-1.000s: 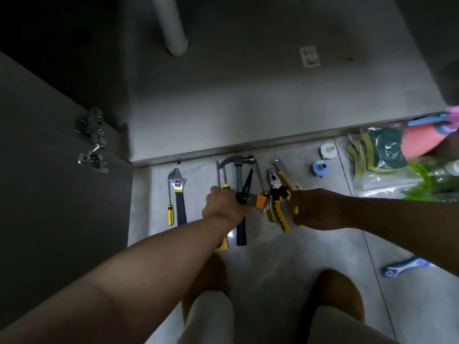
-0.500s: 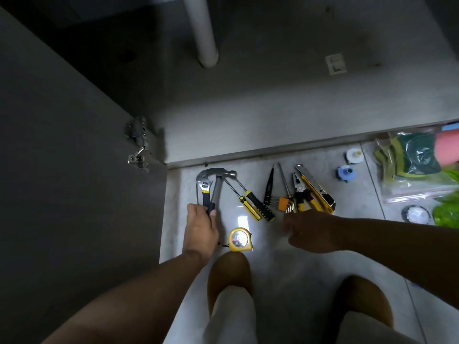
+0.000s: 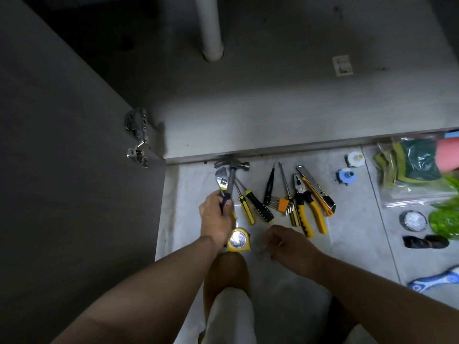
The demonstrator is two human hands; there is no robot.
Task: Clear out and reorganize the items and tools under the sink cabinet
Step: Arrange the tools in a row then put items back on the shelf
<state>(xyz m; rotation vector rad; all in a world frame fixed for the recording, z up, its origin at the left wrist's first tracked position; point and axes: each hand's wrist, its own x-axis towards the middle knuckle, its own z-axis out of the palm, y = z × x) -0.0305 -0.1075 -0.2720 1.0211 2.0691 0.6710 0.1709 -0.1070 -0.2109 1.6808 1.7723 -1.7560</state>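
Observation:
Tools lie on the floor tiles in front of the open sink cabinet (image 3: 273, 108). My left hand (image 3: 214, 219) grips the handles of the hammer (image 3: 233, 167) and the adjustable wrench (image 3: 221, 179) together. A yellow tape measure (image 3: 238, 240) sits just right of that wrist. Two yellow-and-black screwdrivers (image 3: 258, 207) lie beside them. Farther right are a black probe (image 3: 269, 186), an orange hex key set (image 3: 283, 204), a long screwdriver (image 3: 285, 184), yellow pliers (image 3: 308, 209) and a utility knife (image 3: 316, 189). My right hand (image 3: 290, 247) hovers over the tiles with loosely curled fingers, holding nothing.
A white drain pipe (image 3: 210, 28) stands in the cabinet. The open door (image 3: 62, 170) with its hinge (image 3: 137, 137) is on the left. At right lie tape rolls (image 3: 346, 176), bagged sponges (image 3: 412, 165), a green bottle (image 3: 444, 219), a black item (image 3: 424, 241) and a blue-white tool (image 3: 434, 280).
My left hand moved left from the middle tools and took hold of the hammer and wrench handles. My right hand drew back from the pliers toward me. The tape measure came into sight.

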